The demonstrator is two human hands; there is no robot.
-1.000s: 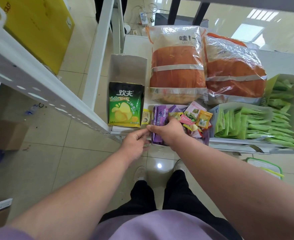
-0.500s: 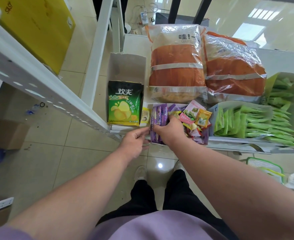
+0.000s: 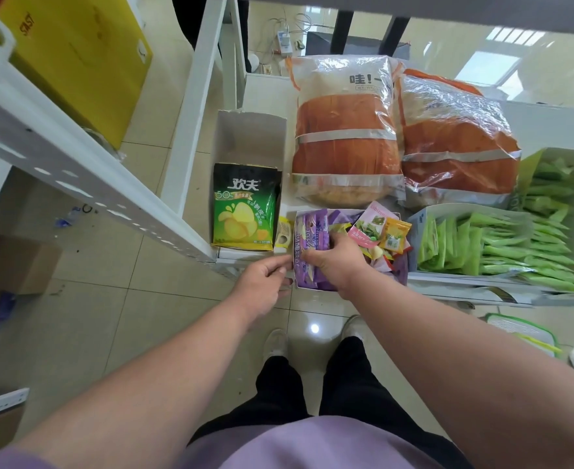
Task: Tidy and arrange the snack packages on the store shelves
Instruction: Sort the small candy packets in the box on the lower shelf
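White shelf [image 3: 265,86]; right hand [image 3: 334,262] on purple packets [image 3: 309,236].

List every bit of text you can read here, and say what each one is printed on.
"欢夫" and "50": green chip bag; its smaller print is too blurred.
"哇!": left big orange bag; the small line beneath is unreadable.
"SMST", roughly, letters uncertain: yellow box.
Pink sachet: lettering too blurred.
Purple packets: print too small to read.
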